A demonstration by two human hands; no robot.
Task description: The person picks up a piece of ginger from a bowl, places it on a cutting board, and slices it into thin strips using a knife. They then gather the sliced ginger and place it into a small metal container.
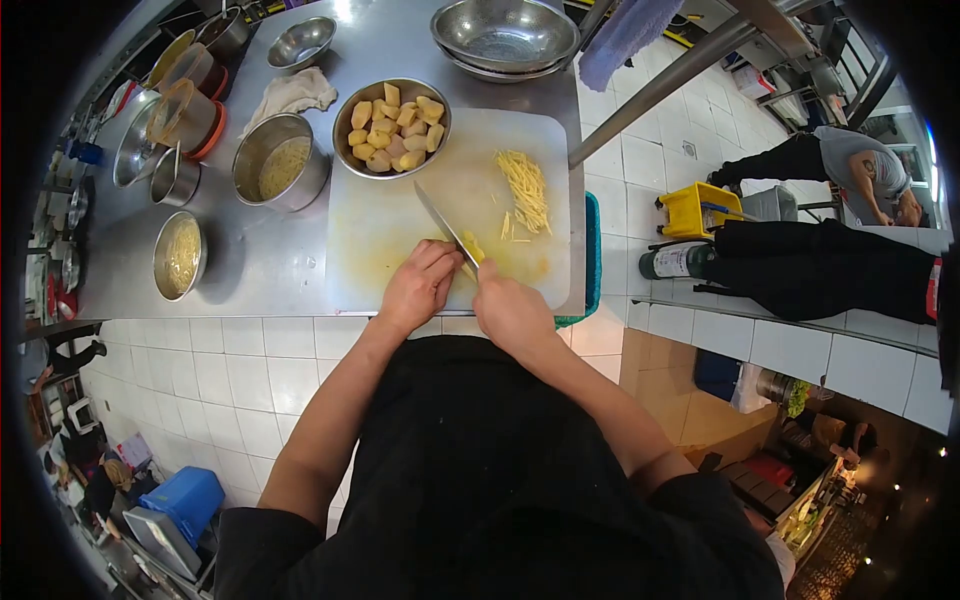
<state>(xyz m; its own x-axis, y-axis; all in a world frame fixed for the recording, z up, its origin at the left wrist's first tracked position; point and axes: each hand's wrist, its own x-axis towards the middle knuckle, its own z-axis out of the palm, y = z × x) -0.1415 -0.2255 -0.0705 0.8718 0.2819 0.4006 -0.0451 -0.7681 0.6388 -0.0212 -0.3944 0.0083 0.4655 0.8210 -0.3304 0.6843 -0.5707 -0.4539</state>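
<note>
My right hand (508, 306) is closed round the handle of a kitchen knife (440, 216), whose blade points away and to the left across the white cutting board (365, 235). Left of the blade, my left hand (422, 284) has its fingers bent and pressed down on a yellow piece, mostly hidden beneath them. Yellow slices (472, 243) lie just right of the blade. Farther right on the board is a pile of thin yellow strips, which look like cut ginger (524, 190). A steel bowl (341, 132) of peeled yellow chunks (392, 130) stands at the board's far left corner.
On the steel table (290, 240) are a pot (250, 190) with pale contents, a small bowl (200, 270) of shreds, a cloth (290, 97) and stacked steel bowls (505, 35). A metal post (660, 95) rises at right. Another person (850, 155) bends over beyond a yellow bucket (690, 207).
</note>
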